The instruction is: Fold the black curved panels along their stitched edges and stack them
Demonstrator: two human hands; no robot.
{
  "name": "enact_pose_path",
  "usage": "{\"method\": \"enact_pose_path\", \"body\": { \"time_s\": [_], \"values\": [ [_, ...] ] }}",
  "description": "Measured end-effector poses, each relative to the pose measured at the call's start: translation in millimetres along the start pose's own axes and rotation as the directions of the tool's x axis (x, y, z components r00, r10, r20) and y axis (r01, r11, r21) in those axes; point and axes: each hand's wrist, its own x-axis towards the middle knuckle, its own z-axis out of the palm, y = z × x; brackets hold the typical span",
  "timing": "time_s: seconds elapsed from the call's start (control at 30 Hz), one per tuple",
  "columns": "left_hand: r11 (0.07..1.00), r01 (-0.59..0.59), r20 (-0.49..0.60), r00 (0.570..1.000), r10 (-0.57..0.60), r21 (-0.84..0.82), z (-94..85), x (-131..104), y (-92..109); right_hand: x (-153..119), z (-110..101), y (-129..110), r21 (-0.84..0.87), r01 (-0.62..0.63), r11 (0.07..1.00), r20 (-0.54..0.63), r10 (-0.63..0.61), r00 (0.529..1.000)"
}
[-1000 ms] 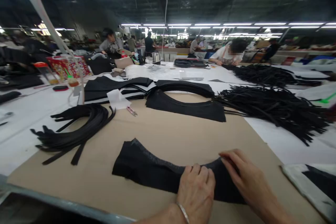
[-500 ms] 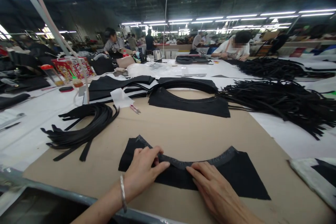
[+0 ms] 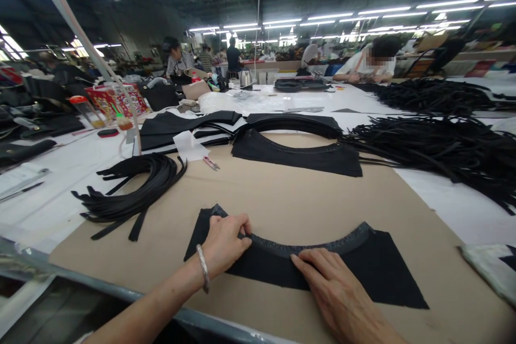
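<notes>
A black fabric piece (image 3: 278,275) with a curved, folded-looking edge lies flat on the tan board in front of me. Along that curve runs a greyish, shiny strip (image 3: 264,246). My left hand (image 3: 228,242), with a bracelet on the wrist, pinches the strip on the left part of the curve, thumb and fingers closed together. Right of the middle, my right hand (image 3: 330,285) has its fingers together, with thumb and forefinger closed on the same edge. The fabric under both palms is hidden.
Black strips (image 3: 141,188) lie coiled at the left, near small pink-handled snips (image 3: 210,163) and white paper (image 3: 189,146). Stacked curved black pieces (image 3: 298,158) lie beyond. A big heap of black strips (image 3: 435,145) fills the right. A person (image 3: 368,62) works across the table.
My left hand has slid a little up and left along the curved edge, and its thumb has drawn in to the fingers. My right hand stays at the same part of the edge. The view has shifted slightly.
</notes>
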Motion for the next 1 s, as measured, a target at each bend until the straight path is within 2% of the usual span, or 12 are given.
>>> {"method": "enact_pose_path", "body": {
  "time_s": [0.23, 0.47, 0.6, 0.73, 0.9, 1.0],
  "values": [
    [1.0, -0.006, -0.009, 1.0, 0.006, 0.023, 2.7, 3.8, -2.3, 0.8, 0.2, 0.9, -0.015, 0.032, 0.999, -0.037, -0.032, 0.999],
    [0.999, 0.025, -0.005, 1.0, -0.025, 0.035, 4.7, 7.6, -4.3, 2.0, 2.2, 0.1, 0.0, 0.047, 0.999, -0.163, -0.046, 0.985],
    [0.998, 0.029, -0.008, 1.0, -0.029, 0.058, 5.9, 11.5, -4.7, 5.4, -3.6, -0.7, 0.007, 0.055, 0.998, -0.111, -0.054, 0.992],
    [0.996, 0.034, -0.008, 0.999, -0.034, 0.079, 5.6, 13.8, -1.6, 22.6, -7.4, -12.0, 0.045, 0.058, 0.997, -0.038, -0.057, 0.998],
    [0.993, 0.042, -0.029, 0.999, -0.039, 0.11, 3.1, 11.7, -1.4, 53.3, 6.7, -34.0, -0.018, 0.089, 0.996, 0.1, -0.087, 0.991],
    [0.992, 0.062, -0.039, 0.998, -0.058, 0.114, -4.1, 11.0, -10.1, 60.4, 17.0, -38.3, -0.105, 0.094, 0.99, 0.099, -0.083, 0.992]
  ]
}}
